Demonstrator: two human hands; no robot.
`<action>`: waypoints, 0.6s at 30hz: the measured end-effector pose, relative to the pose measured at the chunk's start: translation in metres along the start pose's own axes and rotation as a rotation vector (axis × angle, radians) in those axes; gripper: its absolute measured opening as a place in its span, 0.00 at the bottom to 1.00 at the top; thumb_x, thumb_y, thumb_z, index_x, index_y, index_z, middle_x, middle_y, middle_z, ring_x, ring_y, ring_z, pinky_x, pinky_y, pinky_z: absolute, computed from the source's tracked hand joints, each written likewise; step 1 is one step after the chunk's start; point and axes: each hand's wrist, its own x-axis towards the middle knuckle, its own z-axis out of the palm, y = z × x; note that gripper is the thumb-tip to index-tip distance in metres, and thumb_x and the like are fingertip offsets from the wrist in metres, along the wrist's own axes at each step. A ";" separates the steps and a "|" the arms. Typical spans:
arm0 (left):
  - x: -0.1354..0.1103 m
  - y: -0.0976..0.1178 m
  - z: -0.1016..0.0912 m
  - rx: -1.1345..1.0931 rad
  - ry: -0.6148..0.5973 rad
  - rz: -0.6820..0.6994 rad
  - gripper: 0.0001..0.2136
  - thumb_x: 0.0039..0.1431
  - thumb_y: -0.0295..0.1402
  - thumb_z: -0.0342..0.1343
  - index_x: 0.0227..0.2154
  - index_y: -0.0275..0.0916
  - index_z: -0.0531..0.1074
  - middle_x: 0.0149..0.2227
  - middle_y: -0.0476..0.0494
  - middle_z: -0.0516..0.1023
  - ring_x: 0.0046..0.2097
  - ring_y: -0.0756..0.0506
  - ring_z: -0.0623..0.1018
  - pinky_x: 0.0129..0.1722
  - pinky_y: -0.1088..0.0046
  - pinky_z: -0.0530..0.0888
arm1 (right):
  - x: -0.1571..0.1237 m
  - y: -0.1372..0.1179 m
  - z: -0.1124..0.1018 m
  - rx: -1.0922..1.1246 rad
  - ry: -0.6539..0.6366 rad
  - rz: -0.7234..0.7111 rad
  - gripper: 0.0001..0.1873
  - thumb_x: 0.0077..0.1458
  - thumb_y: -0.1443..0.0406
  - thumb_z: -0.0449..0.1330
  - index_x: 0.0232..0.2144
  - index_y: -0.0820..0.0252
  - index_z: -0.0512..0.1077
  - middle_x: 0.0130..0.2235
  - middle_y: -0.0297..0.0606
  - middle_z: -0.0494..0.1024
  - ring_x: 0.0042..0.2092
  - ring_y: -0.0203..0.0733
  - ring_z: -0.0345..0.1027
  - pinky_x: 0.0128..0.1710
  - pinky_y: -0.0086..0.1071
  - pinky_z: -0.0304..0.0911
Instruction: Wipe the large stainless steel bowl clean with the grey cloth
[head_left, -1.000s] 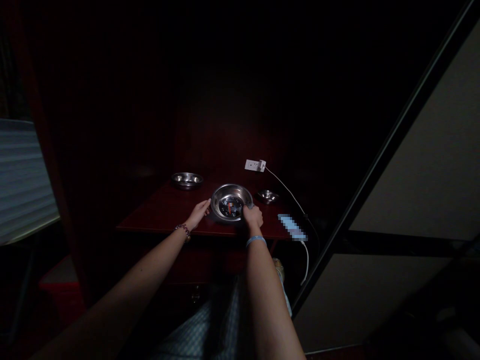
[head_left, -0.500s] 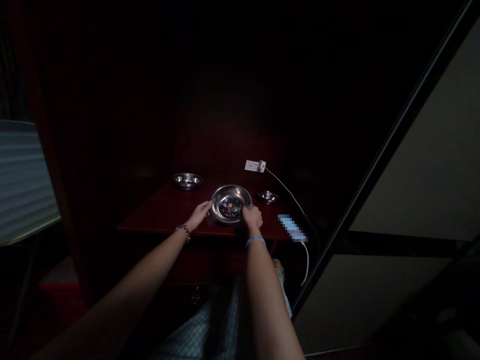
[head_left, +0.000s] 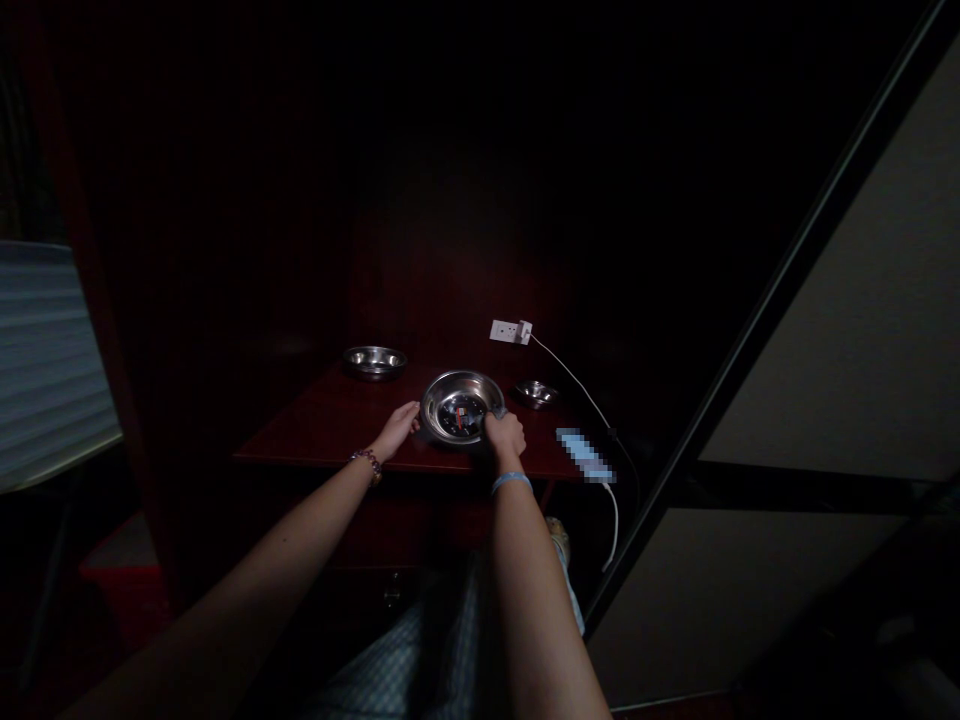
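A shiny round metal bowl (head_left: pixel 442 425) is tilted toward me above the dark red desk. A small red, white and dark patch, perhaps a label or a reflection, shows on its bottom. My right hand (head_left: pixel 507 433) is closed on the bowl's right rim, thumb over the edge. At the left rim, my left hand (head_left: pixel 400 427) is just apart from the metal, with thumb and fingers parted and nothing between them. On the desk behind, another metal bowl (head_left: pixel 375 363) stands to the left, and a smaller metal bowl (head_left: pixel 535 394) to the right.
The dark red desk (head_left: pixel 300 435) ends in a front edge below my wrists. A white wall socket (head_left: pixel 511 331) holds a charger with a white cable (head_left: pixel 574 375). A blurred-out phone-like thing (head_left: pixel 585 456) lies at the right. A sliding panel (head_left: pixel 825 350) slants along the right side.
My left hand has come off the bowl's left rim and moved slightly left. My right hand keeps its grip, and the bowl has barely shifted.
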 end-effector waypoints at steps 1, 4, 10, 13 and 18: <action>0.000 0.000 0.000 0.002 0.003 0.001 0.16 0.54 0.47 0.55 0.25 0.39 0.68 0.20 0.53 0.67 0.24 0.52 0.67 0.24 0.76 0.62 | -0.001 0.000 0.000 0.002 0.001 0.008 0.23 0.57 0.57 0.53 0.47 0.67 0.74 0.48 0.56 0.77 0.50 0.54 0.73 0.48 0.42 0.68; 0.000 0.000 0.000 0.006 0.012 0.011 0.15 0.54 0.46 0.54 0.25 0.39 0.67 0.20 0.53 0.66 0.24 0.52 0.67 0.25 0.76 0.62 | -0.002 -0.001 -0.002 0.007 -0.004 0.023 0.24 0.57 0.57 0.53 0.48 0.67 0.74 0.49 0.55 0.76 0.51 0.55 0.72 0.50 0.43 0.67; -0.001 0.002 0.001 0.023 0.043 0.004 0.14 0.54 0.45 0.54 0.24 0.39 0.67 0.19 0.53 0.66 0.23 0.52 0.66 0.25 0.76 0.62 | -0.002 -0.001 -0.001 0.007 0.001 0.010 0.24 0.56 0.57 0.53 0.48 0.66 0.74 0.49 0.55 0.76 0.51 0.56 0.72 0.50 0.44 0.67; -0.001 0.003 0.002 0.016 0.061 0.006 0.14 0.53 0.46 0.55 0.25 0.39 0.67 0.19 0.53 0.65 0.24 0.52 0.66 0.25 0.76 0.62 | -0.002 -0.001 -0.001 0.011 -0.003 0.019 0.24 0.57 0.57 0.53 0.48 0.67 0.74 0.49 0.55 0.76 0.52 0.56 0.72 0.50 0.44 0.66; -0.002 0.004 0.003 -0.012 0.078 -0.003 0.15 0.51 0.47 0.57 0.25 0.39 0.68 0.20 0.53 0.65 0.24 0.52 0.66 0.25 0.76 0.62 | -0.003 -0.002 -0.002 0.013 -0.017 0.024 0.24 0.57 0.57 0.53 0.49 0.67 0.73 0.50 0.55 0.76 0.52 0.56 0.71 0.50 0.44 0.66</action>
